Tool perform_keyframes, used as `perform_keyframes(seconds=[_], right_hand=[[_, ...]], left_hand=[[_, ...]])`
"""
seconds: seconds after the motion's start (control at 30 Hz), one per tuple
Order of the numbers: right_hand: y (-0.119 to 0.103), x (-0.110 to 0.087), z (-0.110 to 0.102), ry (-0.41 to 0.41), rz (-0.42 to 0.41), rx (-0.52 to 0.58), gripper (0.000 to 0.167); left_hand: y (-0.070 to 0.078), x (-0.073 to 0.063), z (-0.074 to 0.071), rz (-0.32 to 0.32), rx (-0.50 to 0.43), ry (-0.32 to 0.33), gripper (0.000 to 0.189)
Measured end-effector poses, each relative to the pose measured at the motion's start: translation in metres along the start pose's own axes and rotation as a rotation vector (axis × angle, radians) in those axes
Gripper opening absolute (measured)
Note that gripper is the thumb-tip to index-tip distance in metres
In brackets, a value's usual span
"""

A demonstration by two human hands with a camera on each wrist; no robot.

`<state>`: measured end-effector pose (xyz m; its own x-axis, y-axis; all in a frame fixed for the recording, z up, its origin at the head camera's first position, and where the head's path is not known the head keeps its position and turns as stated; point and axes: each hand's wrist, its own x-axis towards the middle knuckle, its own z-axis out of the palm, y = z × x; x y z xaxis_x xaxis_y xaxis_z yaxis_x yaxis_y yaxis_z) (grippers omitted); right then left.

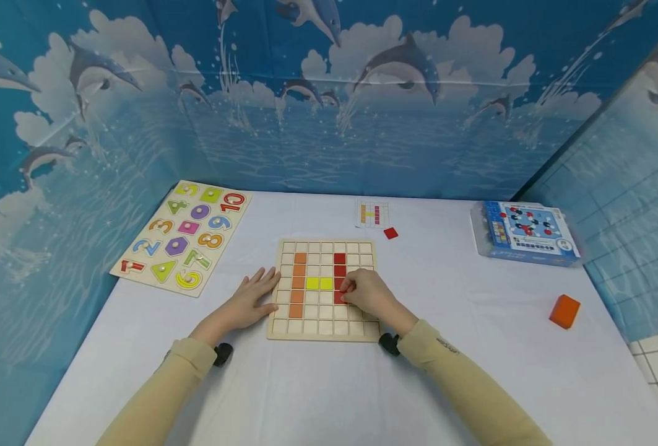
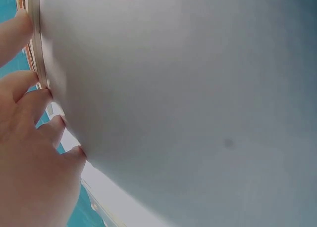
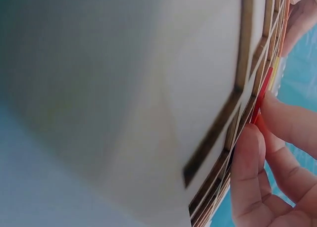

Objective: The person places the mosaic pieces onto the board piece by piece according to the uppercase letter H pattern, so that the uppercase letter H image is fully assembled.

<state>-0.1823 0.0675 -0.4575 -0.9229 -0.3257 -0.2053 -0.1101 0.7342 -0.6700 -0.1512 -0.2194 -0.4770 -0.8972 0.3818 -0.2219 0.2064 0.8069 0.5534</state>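
A wooden grid board (image 1: 311, 326) lies on the white table. A column of orange tiles (image 1: 297, 282) fills cells on its left, a column of red tiles (image 1: 340, 271) on its right, and two yellow tiles (image 1: 319, 284) sit between them. With spread fingers, my left hand (image 1: 249, 301) rests at the board's left edge, its fingertips touching that edge. At the lower end of the red column, my right hand (image 1: 374, 295) pinches a red tile (image 3: 261, 96) between thumb and finger, right at the grid. The fingers partly cover this tile.
Behind the board lie a small pattern card (image 1: 372, 214) and a loose red tile (image 1: 390, 233). A number puzzle board (image 1: 195, 210) is at the back left. To the right are a blue boxed set (image 1: 529, 232) and an orange block (image 1: 565, 311). A dolphin curtain (image 1: 329, 155) borders the table.
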Motion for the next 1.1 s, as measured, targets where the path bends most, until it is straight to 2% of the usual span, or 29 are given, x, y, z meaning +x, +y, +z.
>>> perform_keyframes(seconds=[0.2, 0.37, 0.53, 0.83, 1.1], right_hand=[[0.004, -0.003, -0.003, -0.010, 0.011, 0.033, 0.007], [0.013, -0.004, -0.015, -0.004, 0.050, 0.097, 0.008], [0.026, 0.005, -0.039, 0.045, 0.089, 0.105, 0.015], [0.055, 0.034, -0.085, 0.160, 0.176, 0.080, 0.030], [0.070, 0.051, -0.095, 0.265, 0.262, 0.142, 0.039]], left_hand=[[0.000, 0.000, 0.000, 0.004, 0.004, 0.002, 0.072], [0.000, 0.000, 0.001, -0.002, 0.001, 0.001, 0.072], [0.000, 0.000, 0.000, -0.007, -0.006, 0.003, 0.072], [-0.001, 0.000, 0.000, -0.009, -0.010, -0.003, 0.072], [-0.001, -0.001, 0.000, 0.002, -0.004, 0.006, 0.072]])
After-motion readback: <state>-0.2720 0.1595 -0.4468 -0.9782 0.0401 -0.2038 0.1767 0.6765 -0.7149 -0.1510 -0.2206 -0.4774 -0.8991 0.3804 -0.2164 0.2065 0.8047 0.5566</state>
